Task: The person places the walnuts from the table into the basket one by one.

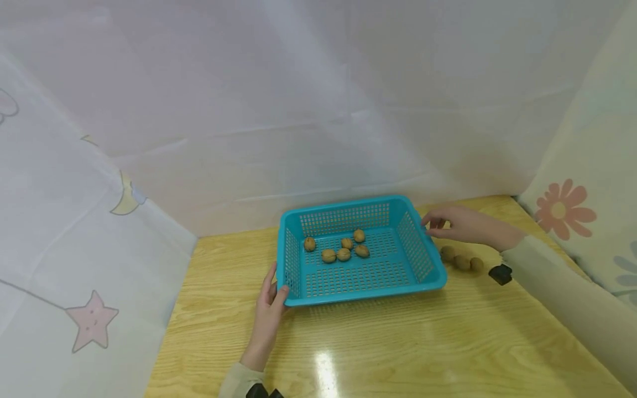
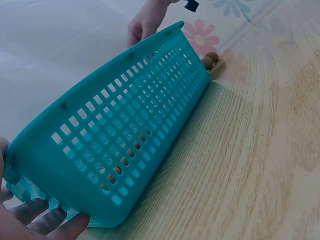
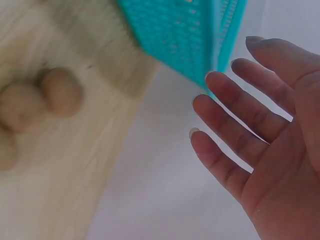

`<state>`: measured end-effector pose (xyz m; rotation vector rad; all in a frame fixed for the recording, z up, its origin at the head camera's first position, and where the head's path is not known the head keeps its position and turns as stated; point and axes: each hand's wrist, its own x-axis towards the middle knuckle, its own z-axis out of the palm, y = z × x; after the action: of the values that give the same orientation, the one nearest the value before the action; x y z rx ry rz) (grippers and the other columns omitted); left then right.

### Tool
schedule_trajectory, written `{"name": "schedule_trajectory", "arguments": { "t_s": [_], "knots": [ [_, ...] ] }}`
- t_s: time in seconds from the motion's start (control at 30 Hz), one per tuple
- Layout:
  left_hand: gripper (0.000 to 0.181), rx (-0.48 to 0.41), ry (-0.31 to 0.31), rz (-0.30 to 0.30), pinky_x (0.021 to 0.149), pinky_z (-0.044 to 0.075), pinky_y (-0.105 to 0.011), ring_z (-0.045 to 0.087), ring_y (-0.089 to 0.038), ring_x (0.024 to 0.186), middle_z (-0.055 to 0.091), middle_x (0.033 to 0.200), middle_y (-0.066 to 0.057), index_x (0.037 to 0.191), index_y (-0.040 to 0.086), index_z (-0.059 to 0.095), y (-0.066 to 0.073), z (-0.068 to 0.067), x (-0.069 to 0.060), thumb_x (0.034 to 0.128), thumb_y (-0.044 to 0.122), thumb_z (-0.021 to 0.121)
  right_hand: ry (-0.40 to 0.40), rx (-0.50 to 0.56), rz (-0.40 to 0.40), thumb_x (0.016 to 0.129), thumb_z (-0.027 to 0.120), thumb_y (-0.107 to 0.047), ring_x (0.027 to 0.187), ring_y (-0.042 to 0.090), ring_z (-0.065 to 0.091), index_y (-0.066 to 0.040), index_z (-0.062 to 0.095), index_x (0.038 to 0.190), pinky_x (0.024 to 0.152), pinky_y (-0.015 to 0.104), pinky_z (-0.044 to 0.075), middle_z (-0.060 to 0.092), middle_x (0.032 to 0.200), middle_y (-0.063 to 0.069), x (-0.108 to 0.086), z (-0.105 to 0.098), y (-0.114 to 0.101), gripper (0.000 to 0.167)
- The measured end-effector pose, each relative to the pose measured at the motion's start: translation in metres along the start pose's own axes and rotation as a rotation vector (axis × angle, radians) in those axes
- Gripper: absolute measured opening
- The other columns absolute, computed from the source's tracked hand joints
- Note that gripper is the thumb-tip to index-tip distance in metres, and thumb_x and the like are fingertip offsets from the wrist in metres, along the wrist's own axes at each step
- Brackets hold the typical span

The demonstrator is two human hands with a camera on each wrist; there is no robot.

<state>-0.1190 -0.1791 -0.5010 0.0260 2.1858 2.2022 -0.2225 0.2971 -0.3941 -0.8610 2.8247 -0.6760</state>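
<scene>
A turquoise plastic basket (image 1: 358, 298) with slotted walls stands on the wooden table, several walnuts (image 1: 343, 254) lying on its floor. At its left end my left hand (image 1: 269, 307) grips the wall, thumb over the rim and fingers outside. The left wrist view shows the fingers (image 2: 45, 217) against the basket's end wall. Beside the right rim is my right hand (image 1: 455, 224), its fingers loosely bent and parted, holding nothing. Whether its fingertips touch the rim I cannot tell. Three walnuts (image 1: 461, 262) lie in a row on the table below this hand.
The wooden table (image 1: 368, 348) reaches back to a pale cloth backdrop (image 1: 318, 110) close behind the basket. Patterned cloth with a pink star (image 1: 93, 321) hangs at the left, and one with a red flower (image 1: 562, 210) at the right.
</scene>
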Motion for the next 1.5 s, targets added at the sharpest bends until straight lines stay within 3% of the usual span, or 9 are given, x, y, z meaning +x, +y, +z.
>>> {"name": "schedule_trajectory", "arguments": {
  "t_s": [0.6,0.9,1.03,1.3,1.5],
  "knots": [
    [0.064,-0.007,-0.001,-0.015,0.096,0.057,-0.044,0.057,-0.046,0.131,0.048,0.153,-0.027,0.168,0.024,0.022,-0.001,0.000,0.000,0.1104,0.015,0.050,0.012,0.004,0.151,0.100,0.072,-0.022,0.088,0.010,0.065,-0.006,0.072,0.122,0.071,0.031,0.055,0.069,0.101,-0.009,-0.062,0.030,0.047,0.027],
    [0.064,-0.007,0.000,-0.014,0.096,0.057,-0.042,0.057,-0.045,0.131,0.048,0.153,-0.027,0.168,0.024,0.023,-0.001,0.000,0.001,0.1104,0.014,0.050,-0.002,0.041,0.221,0.100,0.072,-0.024,0.098,0.021,0.064,-0.001,0.069,0.126,0.077,0.038,0.056,0.070,0.116,0.007,-0.075,0.048,0.063,0.035],
    [0.064,-0.007,-0.001,-0.011,0.096,0.058,-0.041,0.057,-0.045,0.131,0.048,0.153,-0.027,0.168,0.025,0.023,-0.001,-0.001,0.001,0.1105,0.015,0.050,-0.005,0.060,0.219,0.098,0.075,-0.022,0.098,0.025,0.065,0.003,0.068,0.125,0.079,0.044,0.056,0.070,0.112,0.009,-0.077,0.052,0.066,0.037],
    [0.064,0.001,-0.002,-0.009,0.097,0.057,-0.044,0.058,-0.044,0.130,0.049,0.153,-0.027,0.168,0.025,0.023,-0.001,0.000,0.001,0.1107,0.016,0.050,-0.008,0.079,0.209,0.097,0.075,-0.021,0.091,0.009,0.060,0.001,0.069,0.123,0.075,0.033,0.054,0.068,0.103,-0.003,-0.079,0.061,0.073,0.034],
    [0.064,0.004,0.002,-0.010,0.098,0.057,-0.045,0.058,-0.044,0.131,0.048,0.153,-0.027,0.168,0.024,0.023,-0.001,0.000,0.002,0.1105,0.015,0.050,0.013,0.076,0.169,0.096,0.076,-0.018,0.088,0.001,0.056,-0.002,0.070,0.121,0.073,0.031,0.053,0.067,0.101,-0.006,-0.080,0.065,0.079,0.030]
  ]
}}
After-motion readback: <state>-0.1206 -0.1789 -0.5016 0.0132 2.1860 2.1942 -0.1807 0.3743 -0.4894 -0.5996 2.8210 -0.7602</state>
